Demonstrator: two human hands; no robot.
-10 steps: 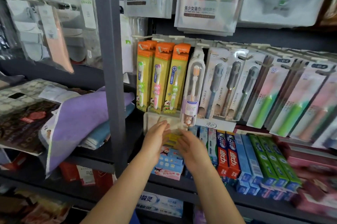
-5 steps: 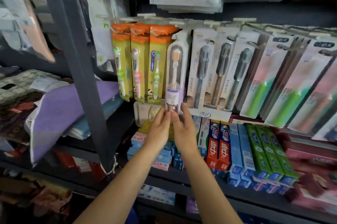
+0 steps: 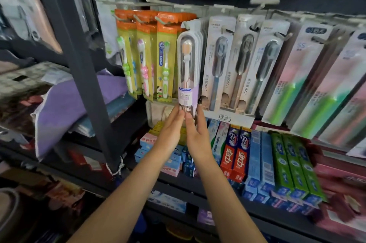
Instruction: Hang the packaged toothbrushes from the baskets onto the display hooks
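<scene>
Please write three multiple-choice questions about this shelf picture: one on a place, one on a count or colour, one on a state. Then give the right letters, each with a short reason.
1. Where does the clear toothbrush pack hang?
A. left of all orange-topped packs
B. between the orange-topped packs and the white LMK packs
C. among the green toothpaste boxes

2. How many orange-topped columns show in front?
A. one
B. three
C. six

3. How do the hands meet the clear pack?
A. both at its lower end
B. only the left hand
C. neither

Answers: 1 B, orange left of it, white right. 2 B, three side by side. 3 A, left hand and right hand have fingers on its bottom.
</scene>
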